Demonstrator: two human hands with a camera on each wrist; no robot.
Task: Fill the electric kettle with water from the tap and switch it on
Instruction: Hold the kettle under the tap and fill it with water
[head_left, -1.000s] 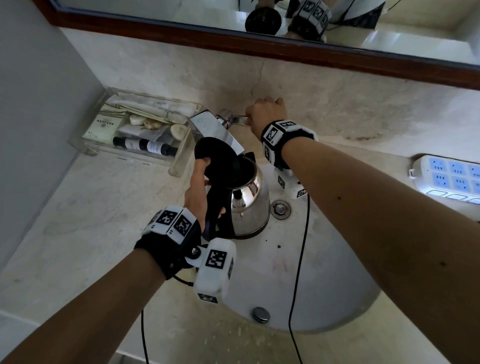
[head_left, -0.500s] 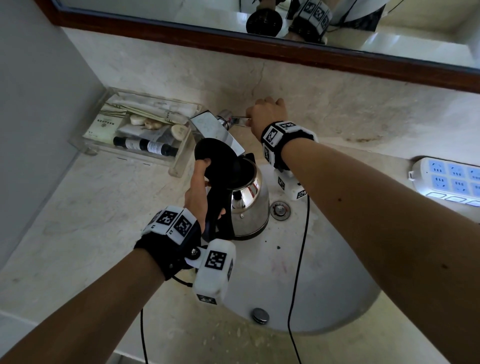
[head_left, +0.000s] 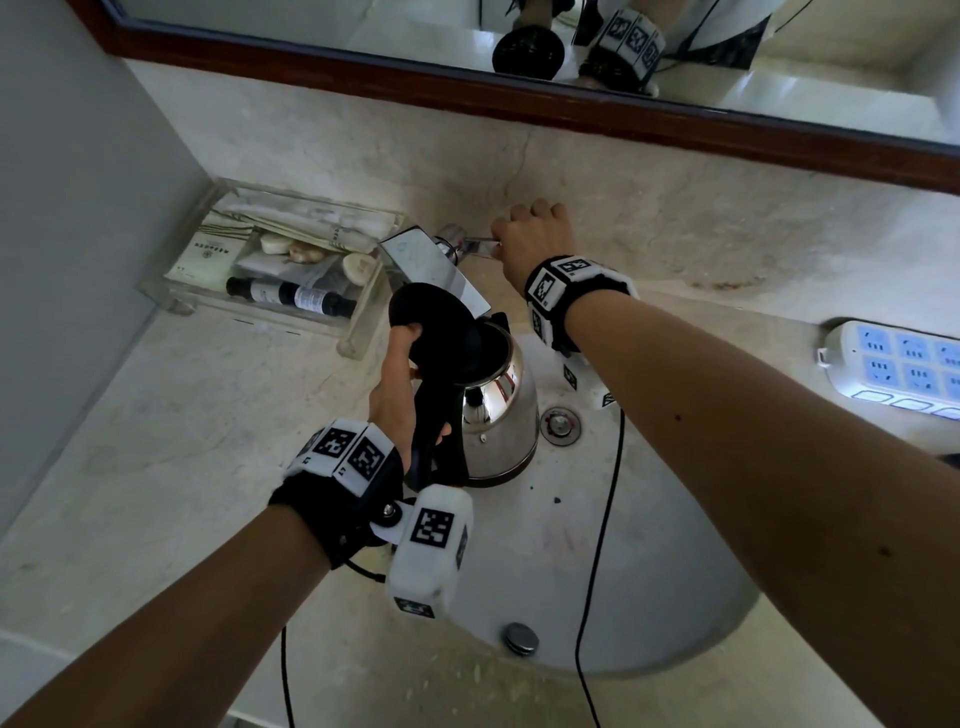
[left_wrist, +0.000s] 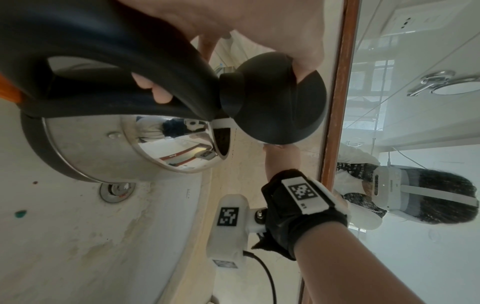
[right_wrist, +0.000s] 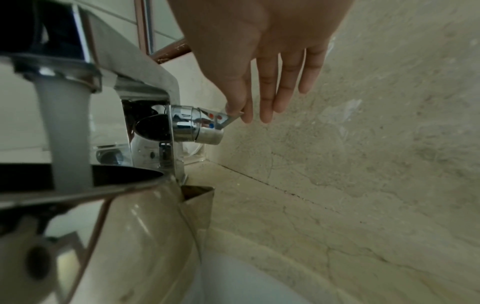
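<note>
A steel electric kettle (head_left: 498, 410) hangs over the sink basin (head_left: 660, 571), under the chrome tap spout (head_left: 431, 265). Its black lid (head_left: 434, 325) stands open. My left hand (head_left: 397, 395) grips the black handle (left_wrist: 109, 67), thumb against the lid (left_wrist: 272, 102). My right hand (head_left: 535, 241) pinches the tap lever (right_wrist: 228, 119) between thumb and forefinger, while the other fingers (right_wrist: 288, 86) stay straight. In the right wrist view a stream of water (right_wrist: 64, 133) runs from the spout into the kettle's mouth (right_wrist: 124, 174).
A clear tray (head_left: 171, 299) of toiletries sits left of the tap by the grey wall. A white power strip (head_left: 898, 364) lies at the right. The marble counter (head_left: 156, 441) surrounds the basin. Black cables (head_left: 597, 545) cross it. A wood-framed mirror (head_left: 571, 111) is above.
</note>
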